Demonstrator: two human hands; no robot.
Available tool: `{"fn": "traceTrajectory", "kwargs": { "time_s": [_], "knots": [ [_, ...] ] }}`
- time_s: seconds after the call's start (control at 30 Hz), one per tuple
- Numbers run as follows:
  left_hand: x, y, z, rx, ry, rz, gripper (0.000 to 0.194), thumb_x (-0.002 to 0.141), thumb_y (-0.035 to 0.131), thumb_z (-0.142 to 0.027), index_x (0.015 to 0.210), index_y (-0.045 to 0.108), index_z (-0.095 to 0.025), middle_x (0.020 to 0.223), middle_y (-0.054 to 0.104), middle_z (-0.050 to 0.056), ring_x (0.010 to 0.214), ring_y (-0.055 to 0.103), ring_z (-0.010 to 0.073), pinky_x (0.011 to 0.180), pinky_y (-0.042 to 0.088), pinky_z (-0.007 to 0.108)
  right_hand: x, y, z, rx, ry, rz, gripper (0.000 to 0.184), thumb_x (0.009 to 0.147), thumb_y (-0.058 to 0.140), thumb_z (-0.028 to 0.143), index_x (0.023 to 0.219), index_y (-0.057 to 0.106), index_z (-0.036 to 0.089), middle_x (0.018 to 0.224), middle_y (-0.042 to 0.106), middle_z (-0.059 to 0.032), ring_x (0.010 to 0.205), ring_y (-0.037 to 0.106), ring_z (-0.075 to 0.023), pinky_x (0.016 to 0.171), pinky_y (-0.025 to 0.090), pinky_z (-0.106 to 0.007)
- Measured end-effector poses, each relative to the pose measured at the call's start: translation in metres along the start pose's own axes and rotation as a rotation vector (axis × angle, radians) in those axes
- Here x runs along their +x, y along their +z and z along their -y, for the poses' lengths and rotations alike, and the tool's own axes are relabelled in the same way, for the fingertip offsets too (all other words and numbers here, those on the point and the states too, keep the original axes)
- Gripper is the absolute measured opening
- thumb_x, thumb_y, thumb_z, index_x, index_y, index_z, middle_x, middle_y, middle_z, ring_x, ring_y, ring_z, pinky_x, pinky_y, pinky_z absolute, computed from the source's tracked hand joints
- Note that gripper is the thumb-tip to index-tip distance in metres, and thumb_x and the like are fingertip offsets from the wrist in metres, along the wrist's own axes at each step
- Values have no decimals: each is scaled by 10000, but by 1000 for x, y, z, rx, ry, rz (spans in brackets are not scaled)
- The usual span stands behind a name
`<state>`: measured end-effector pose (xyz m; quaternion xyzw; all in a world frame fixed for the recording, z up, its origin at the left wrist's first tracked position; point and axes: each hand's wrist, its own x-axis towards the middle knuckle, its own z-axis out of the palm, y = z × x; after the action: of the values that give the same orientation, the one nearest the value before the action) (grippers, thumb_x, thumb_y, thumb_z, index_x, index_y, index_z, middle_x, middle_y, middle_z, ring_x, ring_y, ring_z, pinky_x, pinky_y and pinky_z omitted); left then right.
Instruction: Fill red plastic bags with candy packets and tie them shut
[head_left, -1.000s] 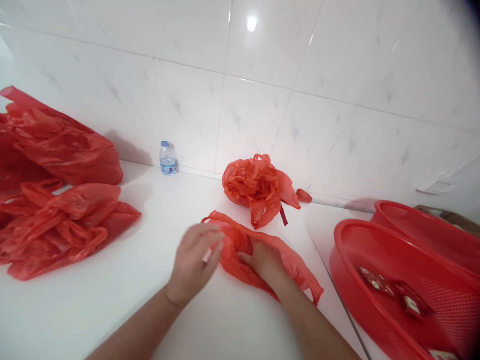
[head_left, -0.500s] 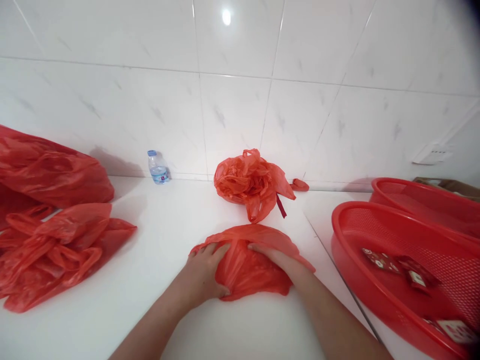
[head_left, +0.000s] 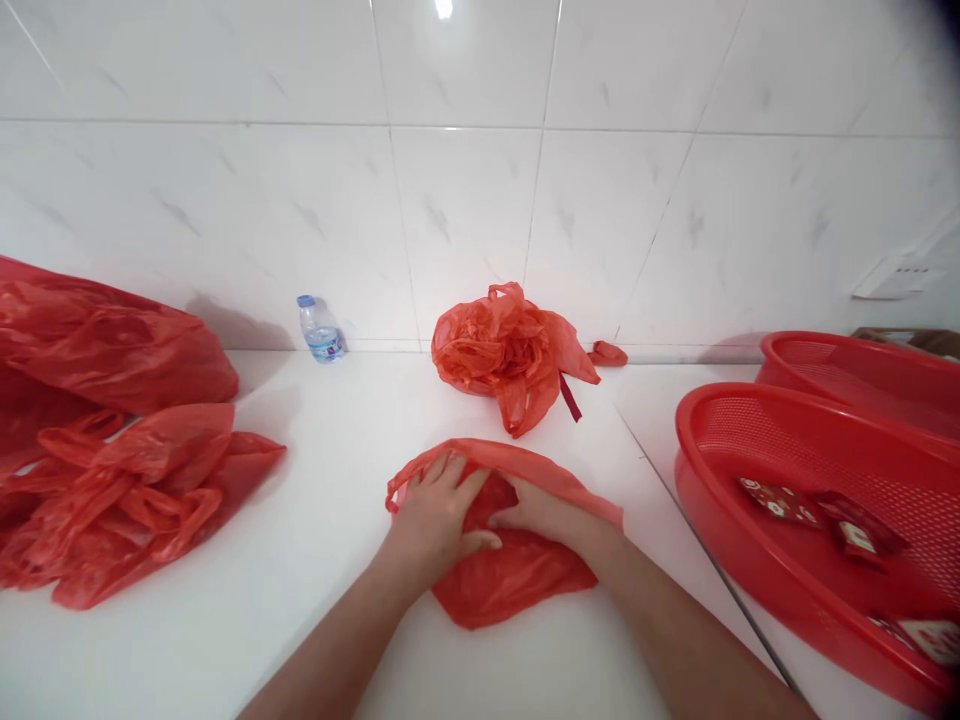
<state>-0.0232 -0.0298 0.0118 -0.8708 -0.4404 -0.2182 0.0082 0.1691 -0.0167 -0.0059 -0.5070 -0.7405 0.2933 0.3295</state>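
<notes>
White surface (head_left: 337, 420), marbled tile wall (head_left: 225, 60) behind. Crumpled red bags (head_left: 135, 340) far left; plastic water bottle (head_left: 324, 342) by wall. Left hand (head_left: 439, 510) spread on red plastic bag (head_left: 510, 590), centre, on surface; bunched bag (head_left: 495, 350) behind. Right hand (head_left: 536, 515) close beside left, fingertips hidden, grip can't tell. Perforated red basket (head_left: 712, 530) right, printed packets (head_left: 780, 500) inside.

Left grip (head_left: 429, 517) is a bare human hand, slim fingers (head_left: 450, 470) with rounded tips, thumb (head_left: 480, 543) showing a short nail; right grip (head_left: 551, 517), also a bare hand, shows its thumb (head_left: 507, 518), most other fingers hidden. Left forearm (head_left: 345, 635) and right forearm (head_left: 694, 625) both bare, smooth, tapering to narrow wrists, widening toward the bottom edge, where the frame cuts them off.
</notes>
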Motion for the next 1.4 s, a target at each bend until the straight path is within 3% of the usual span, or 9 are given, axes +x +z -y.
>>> {"fn": "traceTrajectory", "kwargs": {
  "time_s": [0.1, 0.23, 0.37, 0.57, 0.73, 0.83, 1.0, 1.13, 1.4],
  "knots": [
    [-3, 1, 15, -7, -184, 111, 820, 558, 747, -547, 1279, 475, -267, 1226, 545, 143, 1113, 497, 392, 846, 423, 518, 1, -17, 4, 54, 182, 222, 516, 681, 684, 422, 1171, 583, 296, 965, 663, -11, 853, 627, -195, 696, 503, -323],
    [-9, -3, 29, -107, -252, 200, 852, 586, 742, -457, 1350, 412, -278, 1217, 578, 123, 1072, 547, 367, 841, 440, 458, 13, -33, -10, 427, 323, 174, 335, 792, 581, 463, 945, 660, 176, 881, 668, -57, 783, 626, -160, 766, 512, -326],
    [-8, -7, 31, -115, -134, 132, 692, 616, 742, -400, 1254, 525, -244, 1261, 556, 116, 1121, 520, 351, 883, 433, 458, 21, -36, -20, 877, 399, 175, 282, 823, 579, 386, 961, 619, 143, 1095, 630, -112, 909, 634, -157, 765, 532, -274],
    [-5, -9, 4, -142, 186, -77, 399, 812, 567, -456, 1088, 599, -169, 1028, 631, 113, 940, 566, 249, 824, 450, 404, 22, -32, -19, 963, 440, 120, 249, 822, 589, 364, 976, 515, 183, 1092, 631, -101, 781, 655, -121, 628, 533, -230],
    [-10, -1, -21, -95, 307, 159, 201, 868, 498, -338, 931, 618, -190, 739, 602, 41, 663, 547, 174, 596, 429, 296, 20, -27, -15, 610, 348, 43, 518, 783, 606, 426, 1222, 420, 225, 1153, 579, -91, 782, 632, -142, 637, 523, -287],
    [-14, 2, -26, -76, 294, 209, 247, 889, 372, -179, 776, 590, -203, 606, 556, 18, 523, 497, 140, 476, 342, 268, 18, -24, -7, 170, 209, -19, 749, 679, 700, 442, 1337, 375, 292, 1237, 521, -76, 1020, 572, -221, 828, 485, -384],
    [-19, 0, -31, -131, 234, 245, 177, 855, 458, -230, 718, 568, -216, 560, 564, -7, 471, 486, 135, 441, 316, 273, 17, -19, -1, -299, 104, 28, 464, 725, 662, 383, 1172, 601, 274, 1246, 518, -74, 1140, 493, -264, 940, 398, -411],
    [-17, -5, -26, -147, 267, 5, 231, 871, 488, -376, 891, 619, -187, 654, 594, 24, 575, 535, 158, 506, 395, 281, 17, -19, 0, -398, 36, 11, 435, 797, 587, 344, 1217, 564, 233, 1248, 526, -86, 1123, 509, -242, 918, 419, -375],
    [-12, -14, 16, -35, 62, -467, 223, 830, 532, -173, 1042, 578, -226, 1123, 557, 92, 1059, 516, 245, 911, 407, 423, -9, -17, 37, -525, -232, -246, 331, 908, 366, 206, 1100, 636, 210, 1019, 651, -78, 956, 583, -204, 838, 475, -359]
  ]
}}
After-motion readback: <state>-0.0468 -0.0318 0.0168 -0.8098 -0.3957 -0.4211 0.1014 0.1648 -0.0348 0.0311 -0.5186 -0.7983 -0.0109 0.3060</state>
